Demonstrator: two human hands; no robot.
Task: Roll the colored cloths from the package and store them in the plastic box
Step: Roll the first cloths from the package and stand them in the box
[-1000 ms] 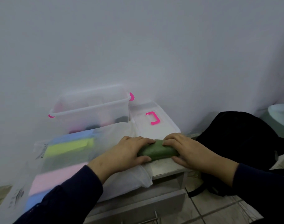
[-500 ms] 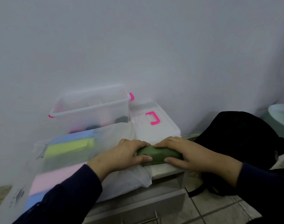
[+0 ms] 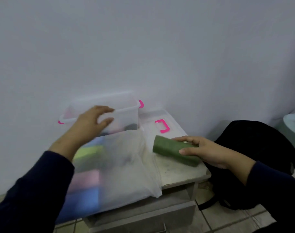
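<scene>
Head view: grey cabinet top [image 3: 180,172] against white wall [image 3: 143,47], tiled floor [image 3: 227,217]. Right hand [image 3: 205,151] grips green cloth roll [image 3: 170,149] near right edge; left hand [image 3: 91,121], fingers spread, at plastic box [image 3: 126,113].

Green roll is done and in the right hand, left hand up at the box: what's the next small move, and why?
Probably carry the green roll left and up, over the near rim of the plastic box, then lower it in. The right hand grips the roll, which looks fully rolled; the left hand is at the open box's rim, seemingly to steady it, and the lid lies aside.
</scene>
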